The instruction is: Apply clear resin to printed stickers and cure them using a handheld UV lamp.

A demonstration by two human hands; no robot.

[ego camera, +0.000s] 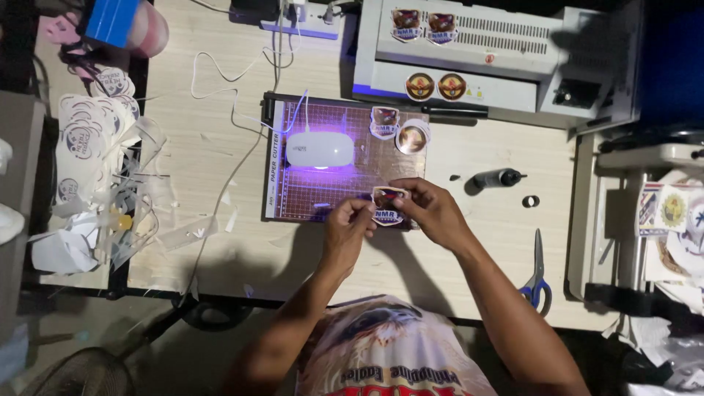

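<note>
Both my hands hold one shield-shaped sticker badge (pixel 387 205) above the front edge of a paper cutter mat (pixel 293 198). My left hand (pixel 348 224) pinches its left side. My right hand (pixel 433 209) pinches its right and top edge. On the mat behind sits a white oval UV lamp (pixel 320 149) glowing violet. A second shield badge (pixel 383 122) and a round badge (pixel 412 138) lie at the mat's far right.
A grey laminator (pixel 499 51) with several badges on it stands at the back. A small dark bottle (pixel 493 178), a ring (pixel 531 200) and blue-handled scissors (pixel 537 275) lie to the right. Cut paper scraps and printed circles (pixel 92 139) pile up at the left.
</note>
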